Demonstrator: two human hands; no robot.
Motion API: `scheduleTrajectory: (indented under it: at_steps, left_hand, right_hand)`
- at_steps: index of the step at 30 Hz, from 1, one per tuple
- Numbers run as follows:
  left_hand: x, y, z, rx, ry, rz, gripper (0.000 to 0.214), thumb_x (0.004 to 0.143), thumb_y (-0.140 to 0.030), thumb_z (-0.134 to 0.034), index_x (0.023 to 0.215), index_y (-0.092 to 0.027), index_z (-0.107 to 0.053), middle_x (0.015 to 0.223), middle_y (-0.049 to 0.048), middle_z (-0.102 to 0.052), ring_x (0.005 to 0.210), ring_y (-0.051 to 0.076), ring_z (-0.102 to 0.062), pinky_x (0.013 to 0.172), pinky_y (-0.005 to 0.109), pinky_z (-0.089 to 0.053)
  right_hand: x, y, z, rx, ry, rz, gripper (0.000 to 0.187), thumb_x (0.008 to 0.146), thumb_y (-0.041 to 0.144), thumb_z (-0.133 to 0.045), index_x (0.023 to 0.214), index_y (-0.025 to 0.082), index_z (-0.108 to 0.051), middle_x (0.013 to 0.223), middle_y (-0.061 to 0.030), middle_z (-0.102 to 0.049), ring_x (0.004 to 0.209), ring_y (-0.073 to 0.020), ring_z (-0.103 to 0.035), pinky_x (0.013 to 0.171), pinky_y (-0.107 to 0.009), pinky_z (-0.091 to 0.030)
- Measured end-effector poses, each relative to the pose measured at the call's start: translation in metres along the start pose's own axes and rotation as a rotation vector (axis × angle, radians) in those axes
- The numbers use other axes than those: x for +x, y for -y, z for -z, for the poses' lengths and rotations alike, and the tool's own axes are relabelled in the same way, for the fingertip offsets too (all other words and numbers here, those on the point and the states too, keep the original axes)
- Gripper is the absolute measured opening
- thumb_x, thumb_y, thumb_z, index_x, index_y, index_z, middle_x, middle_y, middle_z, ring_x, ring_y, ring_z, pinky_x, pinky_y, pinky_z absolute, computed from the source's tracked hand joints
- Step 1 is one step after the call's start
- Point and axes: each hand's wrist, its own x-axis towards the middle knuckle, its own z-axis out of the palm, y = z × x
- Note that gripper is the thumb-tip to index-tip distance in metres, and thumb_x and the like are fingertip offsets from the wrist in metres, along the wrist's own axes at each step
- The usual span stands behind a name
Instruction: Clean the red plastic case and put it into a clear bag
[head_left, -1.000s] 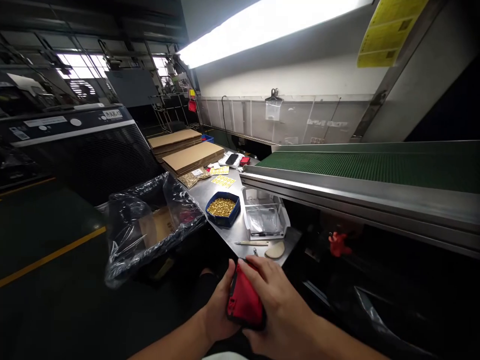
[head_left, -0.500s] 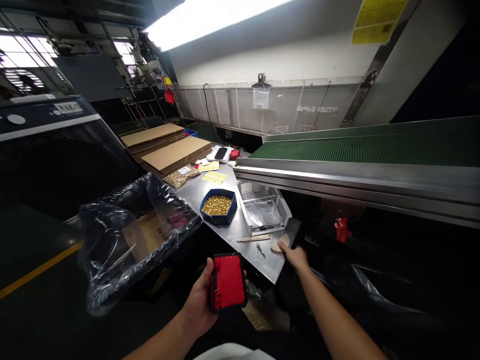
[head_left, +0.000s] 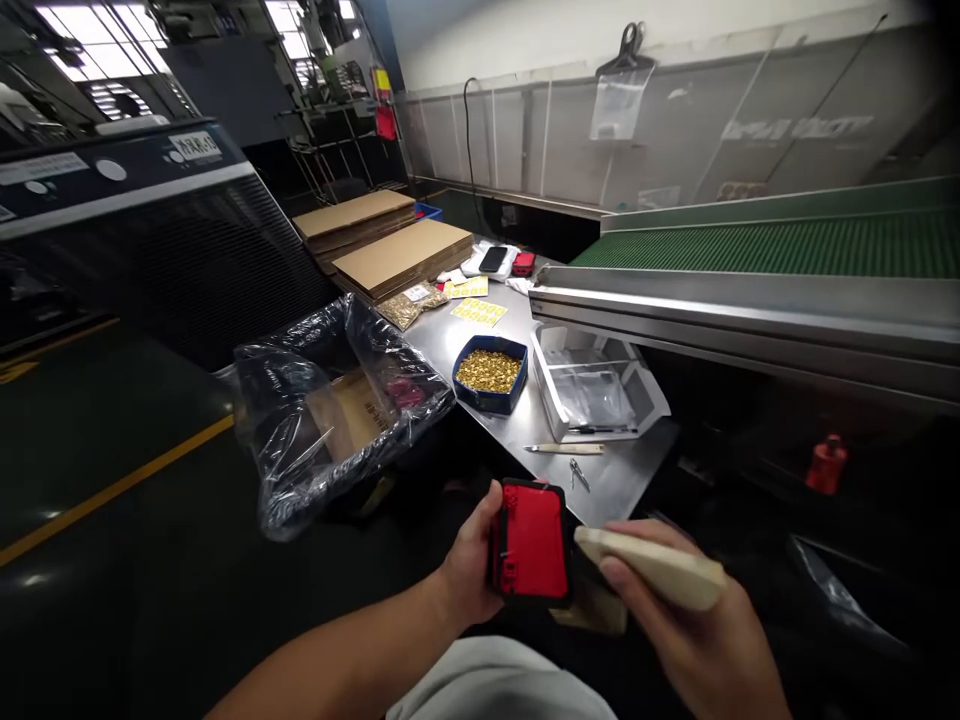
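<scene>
My left hand (head_left: 471,562) is closed round a red and black rectangular plastic case (head_left: 535,545), its red face turned up. In my right hand (head_left: 709,635) is a pale, flat half-moon-shaped piece (head_left: 660,568), gripped between thumb and fingers. The piece's tip lies close to the case's right edge; I cannot tell whether they touch. Beyond the case, on the metal table (head_left: 517,432), lie a pale-handled knife (head_left: 566,449) and a small metal tool (head_left: 579,475). The undersides of both held things are hidden.
A blue tray (head_left: 491,402) of small brass-coloured parts stands beside a white bin (head_left: 551,395) with clear plastic bags. Left is a plastic-lined box (head_left: 352,490). Cardboard stacks (head_left: 405,258) and yellow sticker sheets (head_left: 480,312) lie farther back. A green conveyor (head_left: 750,245) rises at right.
My right hand has lifted the pale half-moon piece off the table corner and brought it beside the red and black case. The view has shifted, so the scene sits differently in frame.
</scene>
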Motion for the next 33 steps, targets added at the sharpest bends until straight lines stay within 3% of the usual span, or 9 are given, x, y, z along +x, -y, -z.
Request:
scheduleTrajectory:
  at_steps: [3, 6, 12, 18, 21, 25, 29, 33]
  left_hand:
    - [-0.001, 0.006, -0.002, 0.005, -0.018, 0.030, 0.065, 0.085, -0.059, -0.064, 0.129, -0.011, -0.060, 0.108, 0.0139, -0.070, 0.093, 0.022, -0.068, 0.083, 0.030, -0.056]
    - [-0.003, 0.010, -0.005, 0.006, -0.035, 0.056, 0.064, 0.084, -0.060, -0.065, 0.126, -0.013, -0.062, 0.107, 0.0138, -0.071, 0.093, 0.025, -0.069, 0.084, 0.034, -0.057]
    - [-0.005, 0.014, -0.006, 0.065, -0.111, 0.062, 0.062, 0.088, -0.061, -0.058, 0.123, -0.010, -0.063, 0.103, 0.0151, -0.073, 0.089, 0.024, -0.071, 0.079, 0.030, -0.057]
    - [-0.006, 0.014, -0.005, 0.099, -0.166, 0.067, 0.062, 0.090, -0.060, -0.055, 0.125, -0.010, -0.062, 0.102, 0.0157, -0.073, 0.086, 0.024, -0.071, 0.075, 0.032, -0.058]
    - [-0.008, 0.009, -0.007, 0.077, -0.146, 0.090, 0.062, 0.091, -0.061, -0.052, 0.127, -0.012, -0.061, 0.105, 0.0150, -0.072, 0.087, 0.023, -0.070, 0.074, 0.030, -0.057]
    - [-0.007, 0.005, -0.011, 0.060, -0.086, 0.122, 0.061, 0.093, -0.062, -0.049, 0.125, -0.011, -0.063, 0.109, 0.0150, -0.071, 0.091, 0.023, -0.069, 0.078, 0.030, -0.055]
    - [-0.005, 0.008, -0.010, 0.098, -0.071, 0.118, 0.065, 0.090, -0.065, -0.050, 0.114, -0.006, -0.067, 0.096, 0.0166, -0.072, 0.083, 0.024, -0.069, 0.075, 0.029, -0.054]
    - [-0.005, 0.012, -0.007, 0.139, -0.152, 0.126, 0.062, 0.089, -0.063, -0.053, 0.109, -0.006, -0.068, 0.092, 0.0154, -0.073, 0.077, 0.022, -0.069, 0.070, 0.027, -0.053]
  right_hand:
    - [-0.002, 0.019, -0.019, -0.025, 0.200, 0.277, 0.013, 0.086, 0.026, -0.067, 0.099, 0.026, -0.067, 0.091, -0.0005, -0.069, 0.080, -0.0135, -0.067, 0.072, -0.021, -0.057]
    - [0.002, 0.017, -0.026, -0.045, 0.195, 0.354, 0.015, 0.088, 0.020, -0.064, 0.101, 0.025, -0.064, 0.093, -0.0007, -0.067, 0.083, -0.0127, -0.065, 0.073, -0.022, -0.055]
    - [0.002, 0.016, -0.031, -0.070, 0.173, 0.372, 0.013, 0.088, 0.019, -0.063, 0.099, 0.025, -0.064, 0.091, -0.0014, -0.066, 0.081, -0.0140, -0.064, 0.072, -0.024, -0.054]
    - [0.002, 0.010, -0.028, -0.086, 0.138, 0.279, 0.008, 0.088, 0.025, -0.064, 0.095, 0.026, -0.066, 0.088, 0.0006, -0.067, 0.078, -0.0126, -0.064, 0.071, -0.022, -0.053]
    - [0.004, 0.009, -0.015, -0.106, 0.058, 0.163, 0.009, 0.087, 0.031, -0.066, 0.094, 0.025, -0.068, 0.088, 0.0000, -0.069, 0.078, -0.0141, -0.066, 0.069, -0.022, -0.054]
    - [0.003, 0.019, -0.007, -0.135, -0.054, 0.124, 0.015, 0.085, 0.037, -0.068, 0.092, 0.024, -0.068, 0.086, -0.0017, -0.069, 0.073, -0.0153, -0.065, 0.063, -0.022, -0.053]
    - [-0.002, 0.025, -0.017, -0.120, 0.080, 0.218, 0.007, 0.088, 0.030, -0.065, 0.093, 0.024, -0.066, 0.086, -0.0016, -0.067, 0.074, -0.0145, -0.064, 0.067, -0.024, -0.054]
    - [-0.005, 0.018, -0.020, -0.144, 0.170, 0.310, 0.007, 0.089, 0.023, -0.063, 0.096, 0.025, -0.063, 0.086, 0.0004, -0.064, 0.077, -0.0116, -0.062, 0.067, -0.023, -0.051]
